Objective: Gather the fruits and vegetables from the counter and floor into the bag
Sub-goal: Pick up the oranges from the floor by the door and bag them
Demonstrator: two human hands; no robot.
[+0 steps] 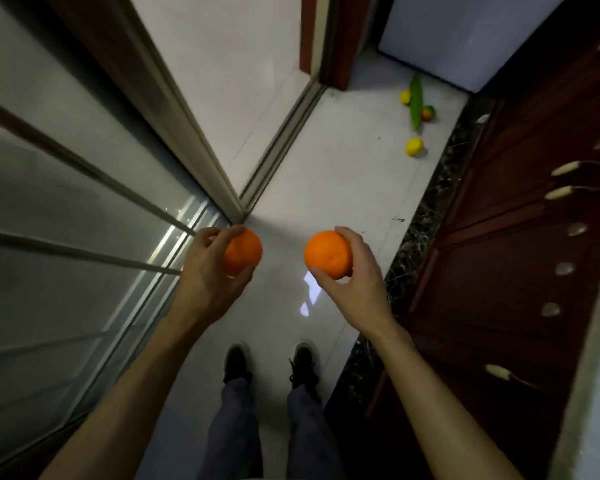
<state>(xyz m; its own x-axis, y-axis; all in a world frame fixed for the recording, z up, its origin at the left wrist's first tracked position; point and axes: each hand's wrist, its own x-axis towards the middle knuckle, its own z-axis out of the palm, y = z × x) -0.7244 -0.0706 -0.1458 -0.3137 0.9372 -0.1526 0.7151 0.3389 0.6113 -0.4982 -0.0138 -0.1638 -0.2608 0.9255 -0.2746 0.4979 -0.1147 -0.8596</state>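
Right now you're carrying one orange (245, 251) in left hand (208, 268), another orange (327, 253) in right hand (355, 271), fingers clamped on each. Bag's out of view; lemons (414, 146) and cucumber (416, 102) are waiting on floor (326, 188). Next: finding bag, dropping both.

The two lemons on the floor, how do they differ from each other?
The nearer lemon looks larger than the farther lemon, though closeness to the camera may explain that. The nearer lemon lies alone on the floor; the farther lemon sits right beside the long green vegetable, seemingly touching it. Both are yellow, roundish and still unpicked.
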